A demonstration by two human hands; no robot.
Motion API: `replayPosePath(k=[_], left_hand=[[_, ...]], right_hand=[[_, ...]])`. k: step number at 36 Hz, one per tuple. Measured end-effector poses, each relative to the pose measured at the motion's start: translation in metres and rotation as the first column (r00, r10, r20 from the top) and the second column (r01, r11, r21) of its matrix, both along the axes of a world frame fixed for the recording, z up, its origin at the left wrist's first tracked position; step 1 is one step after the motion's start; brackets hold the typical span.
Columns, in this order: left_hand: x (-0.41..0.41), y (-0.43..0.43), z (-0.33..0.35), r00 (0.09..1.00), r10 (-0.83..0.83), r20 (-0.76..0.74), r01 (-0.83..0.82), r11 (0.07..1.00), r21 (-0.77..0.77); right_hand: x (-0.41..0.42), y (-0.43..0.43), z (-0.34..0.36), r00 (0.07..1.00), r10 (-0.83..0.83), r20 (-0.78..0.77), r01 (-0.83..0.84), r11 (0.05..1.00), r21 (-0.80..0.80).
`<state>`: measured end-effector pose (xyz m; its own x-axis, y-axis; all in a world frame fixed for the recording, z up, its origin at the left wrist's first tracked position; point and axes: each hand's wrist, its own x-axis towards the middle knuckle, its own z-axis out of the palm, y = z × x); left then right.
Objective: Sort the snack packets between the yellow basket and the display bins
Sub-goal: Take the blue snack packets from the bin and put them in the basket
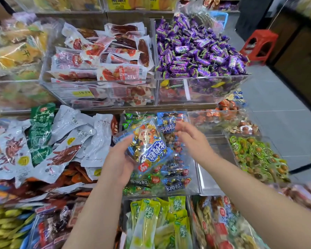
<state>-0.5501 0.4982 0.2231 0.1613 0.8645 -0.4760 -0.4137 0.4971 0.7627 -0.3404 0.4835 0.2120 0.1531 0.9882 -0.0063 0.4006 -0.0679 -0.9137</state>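
My left hand [118, 160] grips a blue snack packet [147, 146] of gold-wrapped pieces by its lower left side, holding it tilted above a clear display bin [196, 177]. That bin holds several similar blue and green packets [172, 184]. My right hand [190, 139] is just right of the held packet, fingers relaxed and partly curled, touching a second blue packet [167, 123] behind it; whether it grips that packet is unclear. No yellow basket is in view.
Clear bins surround the spot: white and green pouches [61, 141] on the left, red-printed pouches [104, 60] behind, purple candies [196, 47] at back right, green-wrapped snacks [255, 155] on the right, yellow-green packs [156, 221] in front. A red stool [260, 45] stands on the aisle floor.
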Motion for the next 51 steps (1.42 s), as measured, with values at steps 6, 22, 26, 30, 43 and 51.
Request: replayPosePath(k=[6,22,26,30,43,51], left_hand=[[0.013,-0.007,0.002,0.964,-0.128,-0.234,0.146,0.987,0.062],[0.055,-0.035,0.003,0.990,-0.099,-0.095,0.112,0.983,0.143],[0.038,-0.022,0.000,0.725,0.028,-0.689,0.302,0.885,0.354],[0.020,-0.003,-0.010,0.298,-0.015,-0.955,0.719,0.662,0.214],[0.038,0.027,-0.070,-0.292,0.164,-0.942,0.763,0.635,-0.126],[0.035,0.042,-0.078,-0.379,0.148,-0.914,0.745,0.634,-0.206]], right_hand=[[-0.002,-0.051,0.013,0.957,0.114,0.266,-0.158,0.976,0.149],[-0.023,-0.056,0.008,0.495,-0.321,-0.807,0.093,0.943,-0.319],[-0.003,-0.052,0.012,0.691,-0.354,-0.630,0.189,0.930,-0.315],[0.030,-0.042,0.021,0.945,-0.264,-0.193,0.209,0.942,-0.263],[0.014,0.046,0.028,0.576,0.388,0.719,-0.124,0.911,-0.393],[0.009,0.080,-0.011,0.320,0.276,0.906,-0.115,0.961,-0.252]])
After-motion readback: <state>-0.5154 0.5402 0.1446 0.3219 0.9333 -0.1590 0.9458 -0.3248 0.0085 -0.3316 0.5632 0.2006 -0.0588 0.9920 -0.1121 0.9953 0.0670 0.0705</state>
